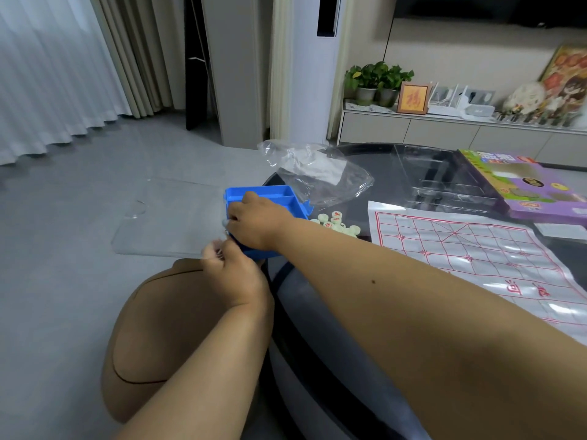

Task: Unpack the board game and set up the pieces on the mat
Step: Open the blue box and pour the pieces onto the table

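Now, line by line:
Right hand (251, 217): reaches across to the left edge of the surface (397, 185); its grip is curled over the near rim of the blue tray (270, 193), thumb up on the rim.
Left hand (233, 274): just below the right hand, fingertips pinched on the edge of a clear plastic lid (168, 217) that juts out over the floor (63, 249).
Blue tray: tilted, at the surface's left edge, its divided compartments facing up.
Game pieces (336, 222): a small heap of pale round discs with red characters, lying on the surface just right of the tray.
Mat (476, 249): white with a red grid, spread flat on the surface, near the pieces.
Plastic bag (317, 173): crumpled and clear, behind the tray.
Game box (527, 192): purple, at the far right, beside a clear insert (444, 179).
Stool (165, 328): tan, under the left forearm.
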